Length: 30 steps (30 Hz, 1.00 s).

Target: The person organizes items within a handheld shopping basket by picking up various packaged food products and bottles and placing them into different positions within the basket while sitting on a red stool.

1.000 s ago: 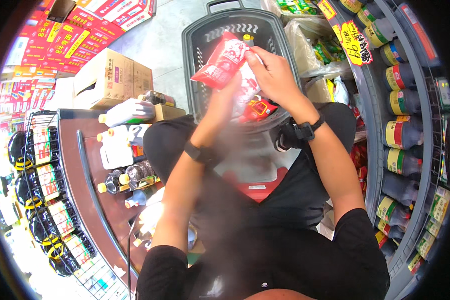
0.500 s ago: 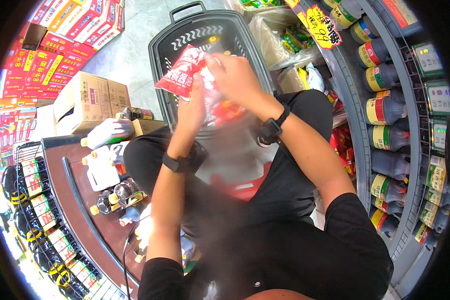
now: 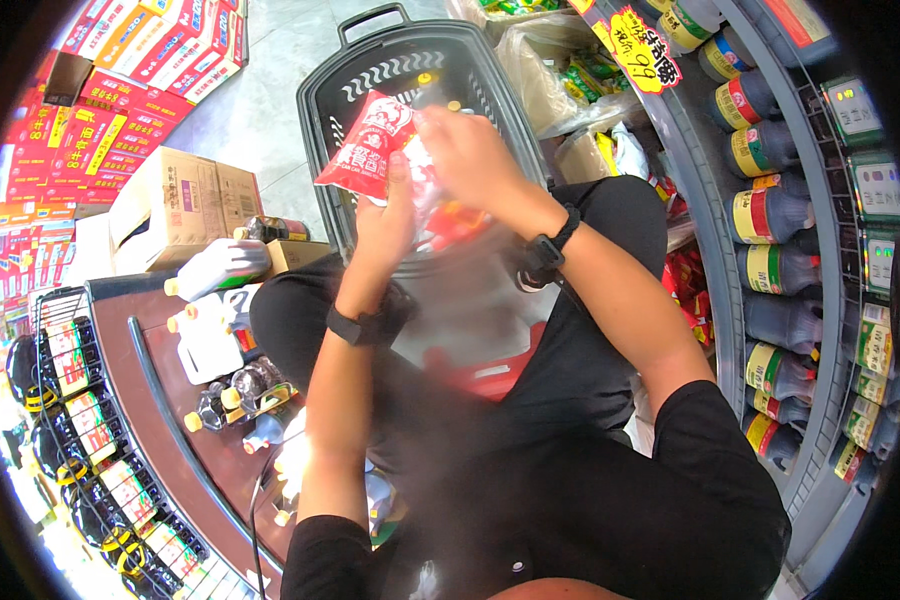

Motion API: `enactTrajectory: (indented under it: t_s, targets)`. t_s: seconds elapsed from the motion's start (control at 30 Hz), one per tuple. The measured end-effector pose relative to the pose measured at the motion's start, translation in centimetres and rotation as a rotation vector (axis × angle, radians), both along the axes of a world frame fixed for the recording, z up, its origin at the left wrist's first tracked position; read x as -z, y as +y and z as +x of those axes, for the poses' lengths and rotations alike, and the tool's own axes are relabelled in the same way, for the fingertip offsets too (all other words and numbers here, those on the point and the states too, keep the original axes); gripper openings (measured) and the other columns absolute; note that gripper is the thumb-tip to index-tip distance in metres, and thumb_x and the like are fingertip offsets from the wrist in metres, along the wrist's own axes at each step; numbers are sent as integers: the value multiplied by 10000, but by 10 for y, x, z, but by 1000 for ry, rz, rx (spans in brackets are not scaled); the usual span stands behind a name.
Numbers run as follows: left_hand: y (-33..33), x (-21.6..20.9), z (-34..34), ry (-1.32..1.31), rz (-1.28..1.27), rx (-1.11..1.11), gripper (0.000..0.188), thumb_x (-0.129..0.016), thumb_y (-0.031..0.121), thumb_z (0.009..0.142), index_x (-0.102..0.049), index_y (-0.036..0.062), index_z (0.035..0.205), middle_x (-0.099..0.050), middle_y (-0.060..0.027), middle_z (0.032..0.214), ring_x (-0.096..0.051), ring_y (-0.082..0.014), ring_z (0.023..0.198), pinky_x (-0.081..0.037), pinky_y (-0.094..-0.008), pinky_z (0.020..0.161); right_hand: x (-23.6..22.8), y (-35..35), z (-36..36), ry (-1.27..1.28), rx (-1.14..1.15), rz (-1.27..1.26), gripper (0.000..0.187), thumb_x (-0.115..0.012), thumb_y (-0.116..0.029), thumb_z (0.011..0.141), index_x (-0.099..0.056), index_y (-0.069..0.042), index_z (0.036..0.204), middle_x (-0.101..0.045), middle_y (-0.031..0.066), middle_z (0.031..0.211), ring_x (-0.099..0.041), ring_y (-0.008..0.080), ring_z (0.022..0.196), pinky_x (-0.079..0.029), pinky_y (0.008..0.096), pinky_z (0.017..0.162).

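A red pouch (image 3: 365, 160) with white print is held up over a black plastic basket (image 3: 410, 48). My left hand (image 3: 382, 225) grips its lower side, with the thumb up against the front. Closed at the pouch's upper right edge is my right hand (image 3: 480, 165), its fingertips partly out of sight. Below and between the hands, red and white packets (image 3: 450, 225) show blurred inside the basket. The basket stands on the floor in front of my legs, its handle on the far side.
Shelves of dark bottles (image 3: 767, 215) run along my right. Open bags of green packets (image 3: 585, 85) stand beside the basket. At left are an opened cardboard box (image 3: 185, 200), stacked red cartons (image 3: 100, 130), and jugs and bottles (image 3: 215, 345) near a brown board (image 3: 170, 400).
The pouch has shifted slightly to the right and tilted a little. Both hands keep their hold on it.
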<state>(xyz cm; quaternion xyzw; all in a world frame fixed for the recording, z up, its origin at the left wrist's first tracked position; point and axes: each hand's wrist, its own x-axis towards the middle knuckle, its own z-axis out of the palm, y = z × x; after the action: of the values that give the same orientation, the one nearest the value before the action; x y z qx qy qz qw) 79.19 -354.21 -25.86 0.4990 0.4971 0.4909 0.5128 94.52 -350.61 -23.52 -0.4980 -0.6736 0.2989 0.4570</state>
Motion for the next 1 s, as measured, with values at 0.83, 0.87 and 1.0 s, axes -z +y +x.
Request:
enactTrajectory:
  t_s: [0.83,0.87,1.0]
  targets:
    - [13,-17,-3,-687,-306,123,513,-473,407,1051,-518,43,1410,-630,-112,1363,-623,-253,1244,-485,-430,1073,-15,-10,10,-353,-295,5,994,-795,-535,745,-405,-35,1511,-569,235,1367,-587,392,1231,-497,440,997]
    - [12,-20,-1,-664,-303,148,526,-472,413,1052,-502,44,1425,-608,-113,1393,-599,-259,1275,-472,-436,1085,-19,-11,11,-343,-289,-49,936,-782,-498,754,-426,-54,1497,-584,235,1345,-601,391,1210,-504,451,981]
    - [12,-14,-6,-523,-334,255,608,-468,482,1045,-440,50,1471,-553,-137,1448,-546,-290,1333,-474,-494,1074,-20,-2,18,-312,-196,-20,699,-724,-411,787,-570,-93,1390,-709,227,1100,-683,426,996,-549,488,882]
